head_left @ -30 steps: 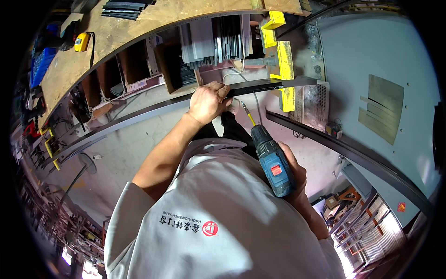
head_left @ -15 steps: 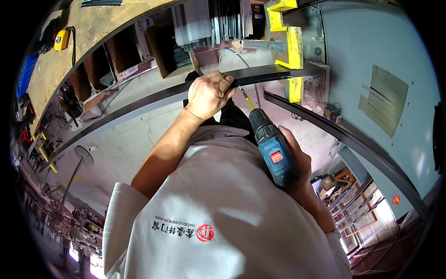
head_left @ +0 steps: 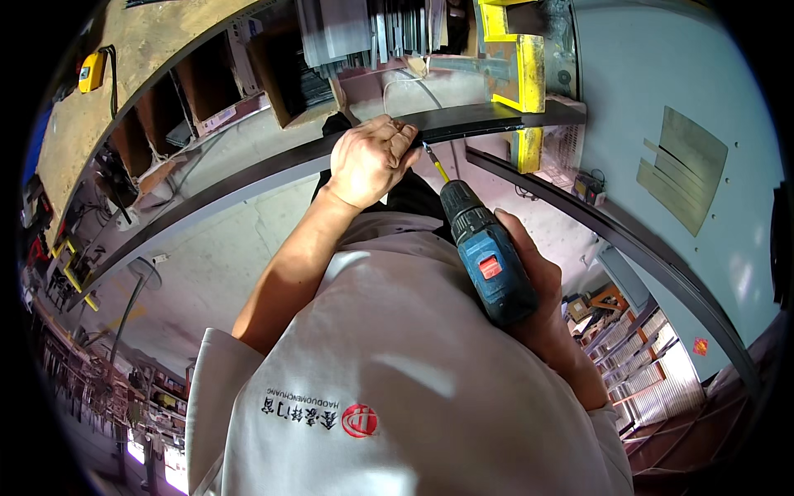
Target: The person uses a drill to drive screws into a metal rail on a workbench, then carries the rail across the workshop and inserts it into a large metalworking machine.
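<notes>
A long dark metal profile (head_left: 236,183) runs crosswise in front of me. My left hand (head_left: 368,163) is closed around its edge near the middle, with the thumb on the near side. My right hand (head_left: 539,277) grips a blue and black cordless drill (head_left: 495,263) with a red patch on top. From the chuck a yellow-shafted bit (head_left: 440,170) points up and left. Its tip is at the profile's near side, just right of my left fingers; whether it touches cannot be made out. The drill's handle is mostly hidden.
Yellow brackets (head_left: 530,74) support the profile's right part. Another dark profile (head_left: 628,225) slants to the right beside a pale blue panel (head_left: 633,62). Beyond are cubbyholes of strips (head_left: 335,37) and a wooden bench (head_left: 161,41) with a yellow tape measure (head_left: 92,73).
The view has shifted slightly. My left hand still holds the profile, and the drill remains at nearly the same place with its bit tip by the profile's edge.
</notes>
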`<state>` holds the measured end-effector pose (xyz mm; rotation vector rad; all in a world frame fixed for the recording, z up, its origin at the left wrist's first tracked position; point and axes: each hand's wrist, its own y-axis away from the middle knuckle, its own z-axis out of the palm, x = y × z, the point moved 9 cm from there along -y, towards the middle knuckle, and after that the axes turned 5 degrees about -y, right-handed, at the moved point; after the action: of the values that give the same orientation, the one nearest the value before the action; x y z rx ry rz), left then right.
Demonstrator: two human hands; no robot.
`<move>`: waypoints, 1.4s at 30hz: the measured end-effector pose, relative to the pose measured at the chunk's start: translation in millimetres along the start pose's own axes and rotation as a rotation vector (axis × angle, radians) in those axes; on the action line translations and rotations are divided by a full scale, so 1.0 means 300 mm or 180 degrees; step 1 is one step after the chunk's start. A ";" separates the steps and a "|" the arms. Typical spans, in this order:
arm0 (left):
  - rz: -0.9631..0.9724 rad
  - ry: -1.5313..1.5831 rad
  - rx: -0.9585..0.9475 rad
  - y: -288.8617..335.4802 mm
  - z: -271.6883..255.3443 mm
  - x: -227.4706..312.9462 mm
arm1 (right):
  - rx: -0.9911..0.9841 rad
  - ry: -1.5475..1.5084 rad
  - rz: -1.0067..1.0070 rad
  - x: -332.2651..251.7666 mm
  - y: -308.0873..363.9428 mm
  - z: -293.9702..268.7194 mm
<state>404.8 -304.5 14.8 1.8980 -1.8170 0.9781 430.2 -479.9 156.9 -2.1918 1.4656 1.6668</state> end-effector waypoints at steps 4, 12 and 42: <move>0.0043 0.0022 0.0010 -0.001 0.000 0.002 | -0.0228 -0.0137 0.0184 -0.044 -0.026 0.002; 0.0041 0.0110 0.0012 -0.012 -0.007 0.006 | -0.0436 0.0021 0.0328 -0.094 -0.071 0.015; 0.0264 -0.0003 0.0061 -0.005 0.011 0.024 | -0.1427 0.1562 -0.0068 -0.134 -0.163 0.017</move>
<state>406.6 -311.8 17.5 1.8475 -1.9072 1.0255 459.7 -424.0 161.4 -3.0184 1.2137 1.6560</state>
